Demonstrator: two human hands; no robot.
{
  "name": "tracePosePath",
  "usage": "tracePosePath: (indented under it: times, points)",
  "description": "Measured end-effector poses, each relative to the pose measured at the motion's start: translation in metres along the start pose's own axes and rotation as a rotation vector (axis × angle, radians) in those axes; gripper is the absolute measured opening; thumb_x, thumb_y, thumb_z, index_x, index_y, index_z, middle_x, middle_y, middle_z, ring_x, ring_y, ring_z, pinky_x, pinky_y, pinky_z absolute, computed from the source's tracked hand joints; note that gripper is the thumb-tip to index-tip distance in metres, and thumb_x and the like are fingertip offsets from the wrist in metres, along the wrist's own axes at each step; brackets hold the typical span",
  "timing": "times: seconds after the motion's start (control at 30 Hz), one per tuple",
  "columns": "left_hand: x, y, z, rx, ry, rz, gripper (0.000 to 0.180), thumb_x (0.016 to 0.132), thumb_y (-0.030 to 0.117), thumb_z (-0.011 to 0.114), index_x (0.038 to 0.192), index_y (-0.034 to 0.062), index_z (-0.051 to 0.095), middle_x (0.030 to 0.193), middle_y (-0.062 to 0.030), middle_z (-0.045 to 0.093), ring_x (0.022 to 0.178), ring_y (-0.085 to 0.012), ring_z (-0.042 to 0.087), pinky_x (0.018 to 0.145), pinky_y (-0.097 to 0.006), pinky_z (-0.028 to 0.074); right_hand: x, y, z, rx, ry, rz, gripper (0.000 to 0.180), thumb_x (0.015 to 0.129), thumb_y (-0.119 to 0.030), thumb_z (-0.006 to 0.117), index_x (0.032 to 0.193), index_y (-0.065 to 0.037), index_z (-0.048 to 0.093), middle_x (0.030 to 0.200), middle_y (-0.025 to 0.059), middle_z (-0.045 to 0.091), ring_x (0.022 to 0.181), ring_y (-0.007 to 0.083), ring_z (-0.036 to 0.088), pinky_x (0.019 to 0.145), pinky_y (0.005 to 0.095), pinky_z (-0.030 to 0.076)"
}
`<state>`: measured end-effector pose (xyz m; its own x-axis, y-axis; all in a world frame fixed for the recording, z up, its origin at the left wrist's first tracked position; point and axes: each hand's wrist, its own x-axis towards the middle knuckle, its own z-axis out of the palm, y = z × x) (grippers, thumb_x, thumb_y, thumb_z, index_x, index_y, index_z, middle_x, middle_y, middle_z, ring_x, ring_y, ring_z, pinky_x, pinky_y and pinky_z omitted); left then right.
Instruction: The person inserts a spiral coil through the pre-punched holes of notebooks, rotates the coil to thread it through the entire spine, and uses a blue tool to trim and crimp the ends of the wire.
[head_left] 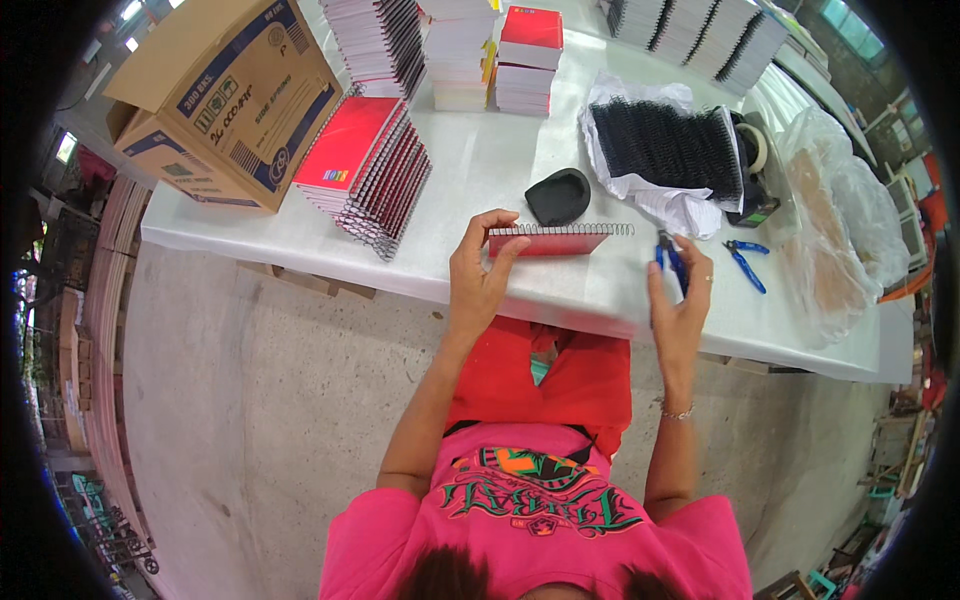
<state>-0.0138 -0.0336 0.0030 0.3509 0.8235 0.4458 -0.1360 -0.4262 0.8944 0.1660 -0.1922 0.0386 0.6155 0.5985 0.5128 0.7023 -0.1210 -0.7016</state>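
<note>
Left hand [478, 272] gripping a red spiral notebook [548, 241] on the white table [480, 170], right hand [680, 300] apart, clasping blue-handled pliers [672, 258].

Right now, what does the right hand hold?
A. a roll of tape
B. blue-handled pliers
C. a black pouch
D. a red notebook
B: the right hand grips blue-handled pliers just past the spiral's end, while the left hand holds the red spiral notebook on the white table.
</note>
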Motion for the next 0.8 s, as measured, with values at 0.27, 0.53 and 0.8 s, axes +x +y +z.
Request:
tracePosePath:
  times: [0.27,0.53,0.8]
  points:
    - [0.005,0.011,-0.016,-0.015,-0.157,-0.167,0.023,0.092,0.007,0.063,0.113,-0.0015,0.065,0.104,-0.0077,0.069,0.093,-0.0132,0.066,0.082,-0.025,0.05,-0.029,-0.064,0.053,0.092,-0.203,-0.274,0.044,0.074,-0.013,0.078,0.115,-0.005,0.064,0.108,0.017,0.059,0.098,0.0337,0.06,0.086,0.0415,0.05]
    - [0.007,0.024,-0.021,0.01,-0.191,-0.19,0.03,0.088,-0.003,0.056,0.116,0.0001,0.068,0.107,-0.0112,0.072,0.099,-0.0155,0.069,0.085,-0.026,0.053,-0.033,-0.07,0.076,0.06,-0.176,-0.312,0.042,0.074,-0.014,0.077,0.114,-0.007,0.064,0.106,0.0146,0.06,0.089,0.0316,0.061,0.077,0.0415,0.051]
    - [0.002,0.026,-0.02,0.046,-0.154,-0.201,0.032,0.088,-0.004,0.055,0.117,0.0019,0.068,0.1,-0.0114,0.074,0.093,-0.0136,0.069,0.082,-0.025,0.052,-0.037,-0.074,0.076,0.117,-0.267,-0.237,0.035,0.083,-0.016,0.072,0.114,-0.005,0.06,0.1,0.0155,0.061,0.078,0.0309,0.063,0.069,0.0395,0.053]
